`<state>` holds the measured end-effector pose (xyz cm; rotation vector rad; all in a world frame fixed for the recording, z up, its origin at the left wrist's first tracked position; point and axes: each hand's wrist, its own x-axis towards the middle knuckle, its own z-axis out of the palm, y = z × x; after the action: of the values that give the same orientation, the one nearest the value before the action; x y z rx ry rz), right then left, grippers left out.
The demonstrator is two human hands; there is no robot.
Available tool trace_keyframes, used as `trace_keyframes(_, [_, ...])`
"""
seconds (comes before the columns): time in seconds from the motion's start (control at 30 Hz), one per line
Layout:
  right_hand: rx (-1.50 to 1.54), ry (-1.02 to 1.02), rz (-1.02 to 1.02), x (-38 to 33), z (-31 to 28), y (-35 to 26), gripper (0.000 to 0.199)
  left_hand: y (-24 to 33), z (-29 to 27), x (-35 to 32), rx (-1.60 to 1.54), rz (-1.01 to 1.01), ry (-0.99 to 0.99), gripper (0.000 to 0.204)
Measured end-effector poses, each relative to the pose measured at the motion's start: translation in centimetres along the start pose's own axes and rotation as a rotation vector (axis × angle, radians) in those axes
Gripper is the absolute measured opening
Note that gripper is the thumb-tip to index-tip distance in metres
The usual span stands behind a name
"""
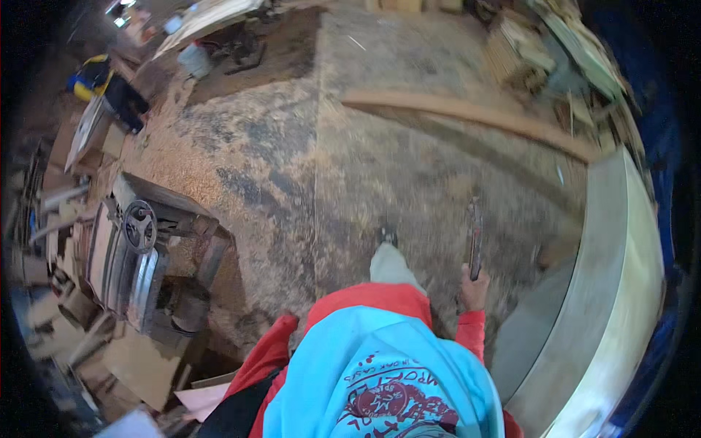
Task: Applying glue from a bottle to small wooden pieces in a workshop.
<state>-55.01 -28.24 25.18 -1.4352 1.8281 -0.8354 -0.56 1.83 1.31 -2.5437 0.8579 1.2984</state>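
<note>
My right hand (475,292) is closed around the lower end of a long, narrow dark tool (475,237) with a reddish strip along it. The tool points ahead, away from my body, over the floor, and blur hides its exact kind. My left arm, in a red sleeve (263,349), hangs at my left side. Its end is dim and smeared, so the fingers of my left hand do not show. Below me are my light-coloured trouser leg (394,266) and a light blue printed garment (365,343) over red clothing.
A woodworking machine with a handwheel (139,226) stands left, amid wood scraps (146,365). Sawdust (179,164) covers the floor nearby. A long beam (475,117) lies ahead; a long pale panel (606,241) runs along my right. Another person (109,87) bends at far left.
</note>
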Motion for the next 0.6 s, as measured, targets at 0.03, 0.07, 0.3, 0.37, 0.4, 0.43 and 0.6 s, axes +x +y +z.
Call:
trace_keyframes(0.03, [0.017, 0.0, -0.046, 4.5, 1.4, -1.5, 0.025, 0.8, -0.2, -0.6, -0.039, -0.043, -0.028, 0.018])
trace_keyframes(0.07, [0.038, -0.019, -0.083, 8.1, 3.1, -3.1, 0.026, 1.9, -0.5, -1.2, -0.09, -0.08, -0.029, 0.019])
trace_keyframes(0.3, [0.243, -0.2, -0.052, 31.1, 13.6, -22.0, 0.028, 14.1, -6.5, 6.8, -0.518, -0.256, 0.209, 0.027])
trace_keyframes(0.37, [0.428, -0.324, -0.011, 35.3, 17.8, -28.3, 0.028, 17.0, -8.6, 10.1, -0.601, -0.284, 0.303, 0.03])
trace_keyframes(0.4, [0.382, -0.314, -0.004, 37.2, 20.2, -31.4, 0.028, 18.2, -9.7, 11.5, -0.617, -0.299, 0.345, 0.031])
trace_keyframes(0.43, [0.508, -0.416, -0.101, 39.1, 22.6, -34.3, 0.028, 19.5, -10.6, 12.7, -0.601, -0.316, 0.375, 0.03])
trace_keyframes(0.6, [0.848, -0.634, -0.149, 45.9, 36.0, -47.6, 0.029, 21.7, -18.8, 19.0, -0.457, -0.193, 0.36, 0.035])
